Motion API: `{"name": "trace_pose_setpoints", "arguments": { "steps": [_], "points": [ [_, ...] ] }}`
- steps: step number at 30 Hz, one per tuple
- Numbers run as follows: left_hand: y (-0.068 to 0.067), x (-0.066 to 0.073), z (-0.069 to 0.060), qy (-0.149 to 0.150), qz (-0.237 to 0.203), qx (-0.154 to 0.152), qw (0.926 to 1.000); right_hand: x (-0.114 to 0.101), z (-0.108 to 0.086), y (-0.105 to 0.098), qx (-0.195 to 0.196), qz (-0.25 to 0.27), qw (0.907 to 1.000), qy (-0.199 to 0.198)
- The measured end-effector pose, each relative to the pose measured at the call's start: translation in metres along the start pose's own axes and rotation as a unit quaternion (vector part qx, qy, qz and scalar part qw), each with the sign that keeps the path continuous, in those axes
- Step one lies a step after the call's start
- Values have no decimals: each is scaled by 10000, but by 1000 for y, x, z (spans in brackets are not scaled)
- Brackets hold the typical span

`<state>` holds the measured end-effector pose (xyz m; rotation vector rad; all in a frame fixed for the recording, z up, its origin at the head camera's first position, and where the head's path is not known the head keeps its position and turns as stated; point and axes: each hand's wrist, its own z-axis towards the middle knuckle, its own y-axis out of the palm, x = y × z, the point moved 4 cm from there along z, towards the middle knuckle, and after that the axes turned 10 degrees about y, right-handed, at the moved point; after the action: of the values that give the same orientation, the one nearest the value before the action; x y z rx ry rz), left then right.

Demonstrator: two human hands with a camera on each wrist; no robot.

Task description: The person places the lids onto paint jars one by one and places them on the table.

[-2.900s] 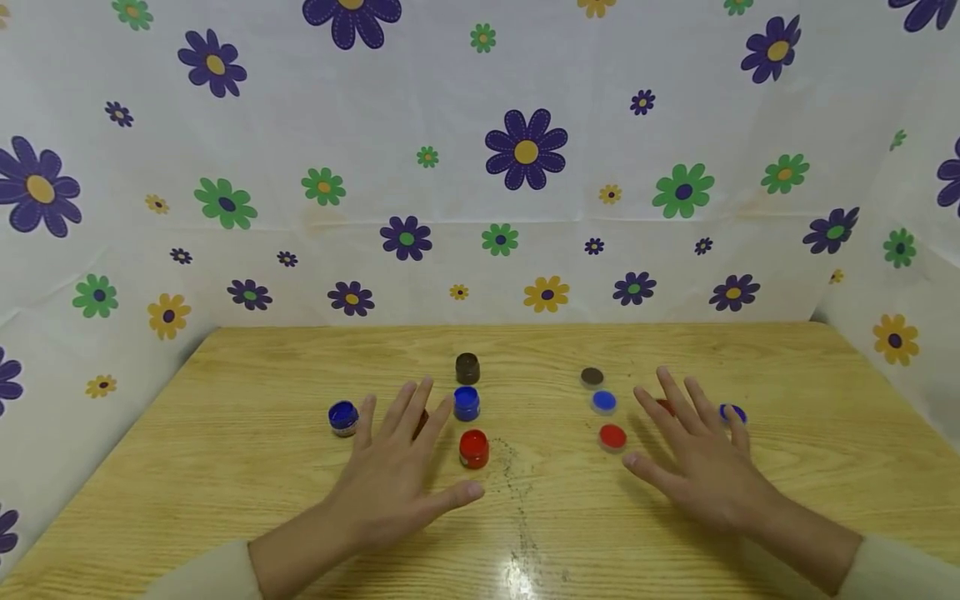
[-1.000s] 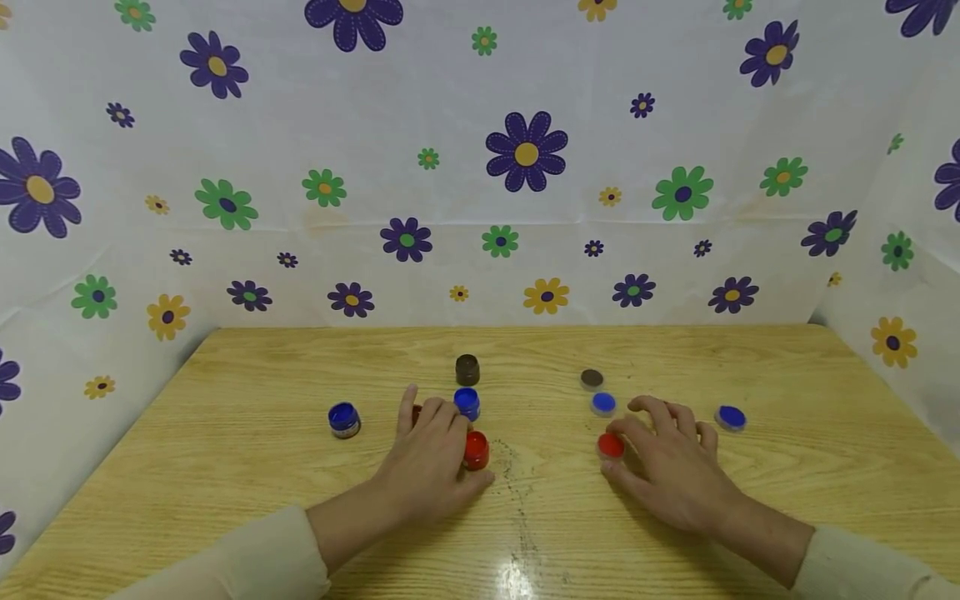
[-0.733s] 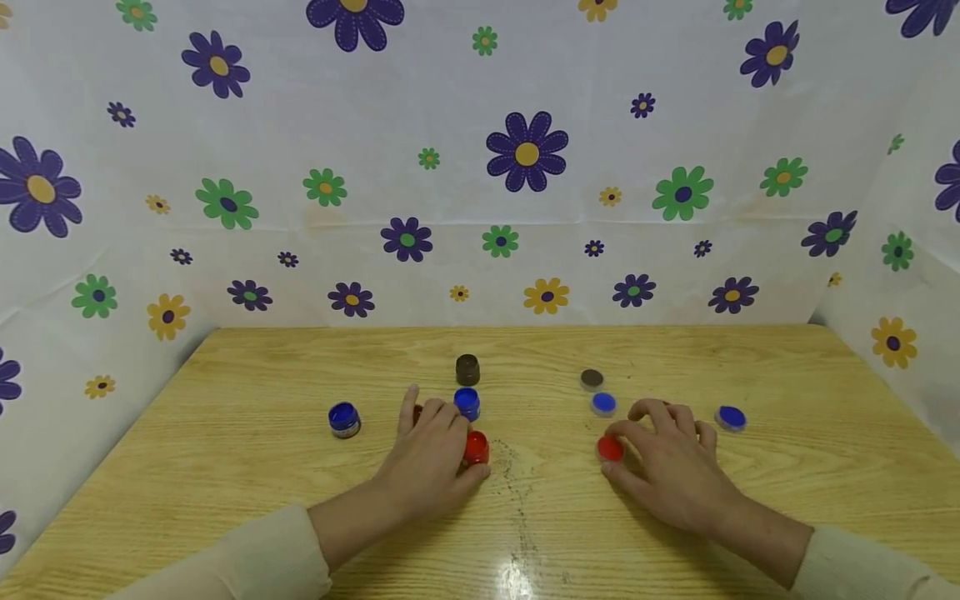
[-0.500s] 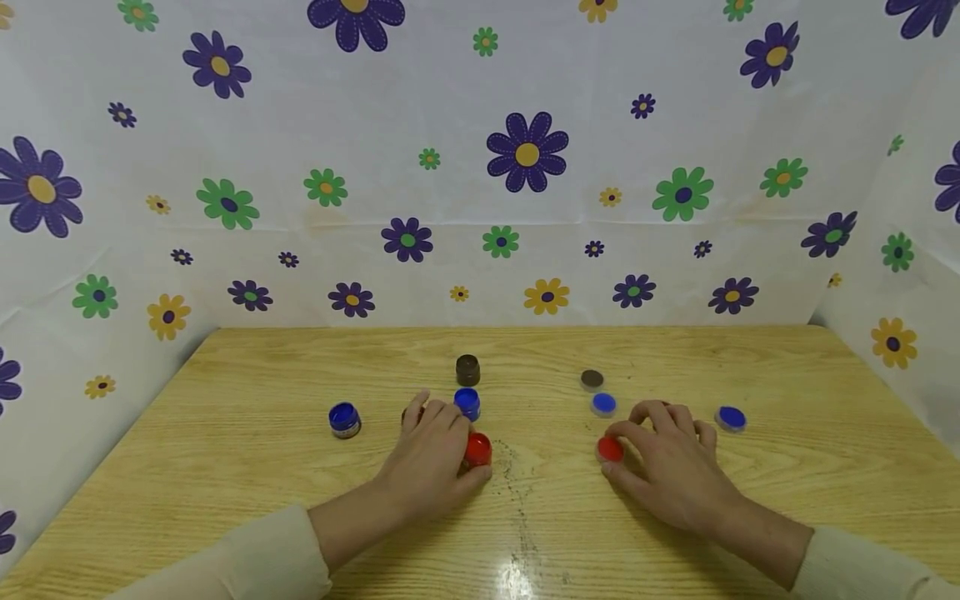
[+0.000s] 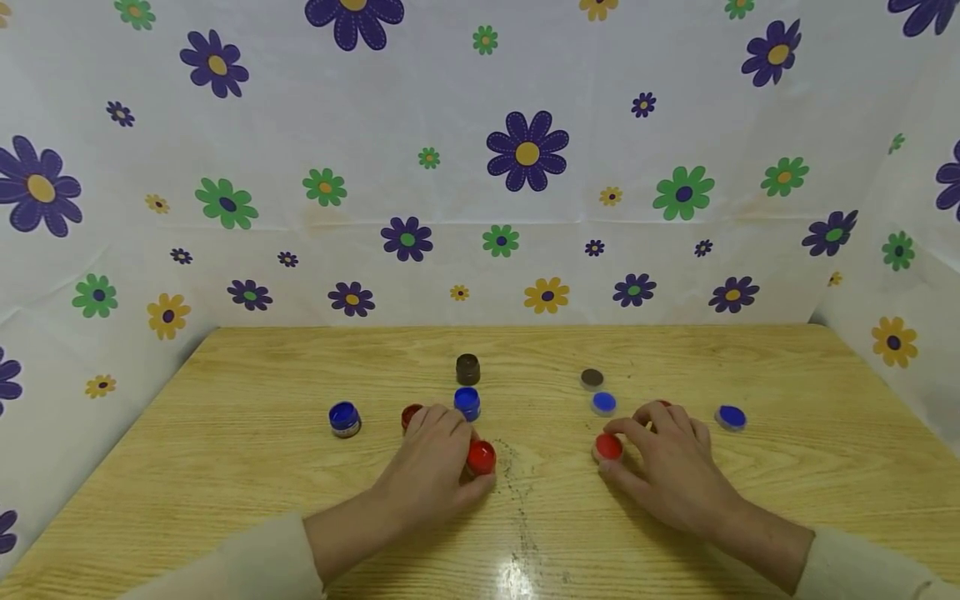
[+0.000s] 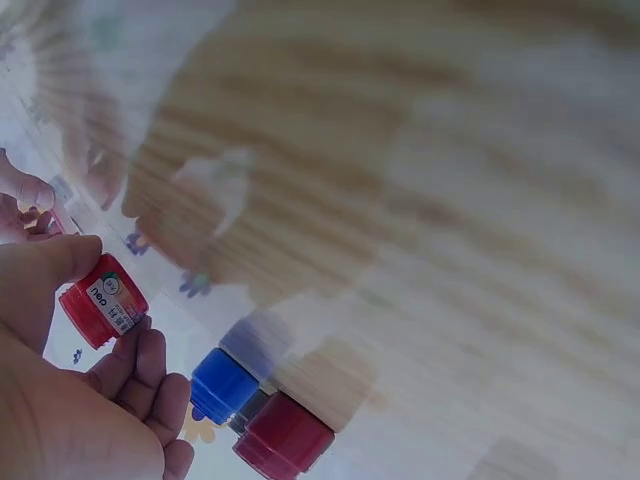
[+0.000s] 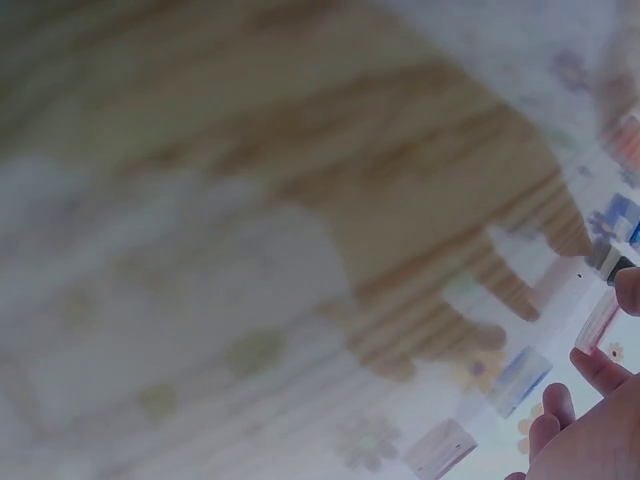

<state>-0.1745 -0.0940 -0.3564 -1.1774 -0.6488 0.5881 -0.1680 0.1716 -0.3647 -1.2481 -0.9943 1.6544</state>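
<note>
My left hand (image 5: 427, 467) pinches a small jar of bright red paint (image 5: 482, 457) between thumb and fingers; the jar tilts slightly in the head view. In the left wrist view the same red jar (image 6: 105, 300), with a white label, sits between the thumb and fingertips of my left hand (image 6: 80, 400). On the right, my right hand (image 5: 678, 475) pinches a round red lid (image 5: 608, 447) by its edge. The lid (image 7: 598, 322) shows edge-on at the fingertips in the right wrist view. A dark red jar (image 5: 410, 417) is partly hidden behind the left hand.
A blue jar (image 5: 467, 403) and a brown jar (image 5: 467, 369) stand beyond the left hand, a dark blue jar (image 5: 344, 419) to its left. Brown (image 5: 592, 379), blue (image 5: 603, 404) and dark blue lids (image 5: 731, 417) lie near the right hand. Another red lid (image 5: 664, 403) is mostly covered.
Both hands have come down from above the table and taken hold of the red jar and red lid. The jar has since tilted and moved slightly nearer; the lid has shifted slightly left.
</note>
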Motion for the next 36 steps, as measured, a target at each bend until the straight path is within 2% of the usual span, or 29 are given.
{"name": "trace_pose_setpoints", "arguments": {
  "steps": [5,12,20,25,28,32,36],
  "points": [
    [-3,4,-5,108,4,14,9999,-7,-3,-2,-9,124,9999,-91],
    [-7,12,-11,194,66,123,9997,-17,-8,-2,-164,-149,9996,-195],
    [-6,23,-14,249,53,-227,9994,-29,-18,-1,76,-184,9974,-692],
    [-4,31,-14,377,9,-318,9988,-39,-26,4,-253,-76,9973,-680],
    [-3,36,-15,411,-46,-508,9979,-46,-33,7,-370,33,9967,-726],
    [-3,45,-17,389,-205,-746,9962,-58,-43,8,-240,224,9946,-981],
    [-3,53,-19,474,-344,-765,9954,-67,-49,6,36,443,9920,-1177]
  ]
}}
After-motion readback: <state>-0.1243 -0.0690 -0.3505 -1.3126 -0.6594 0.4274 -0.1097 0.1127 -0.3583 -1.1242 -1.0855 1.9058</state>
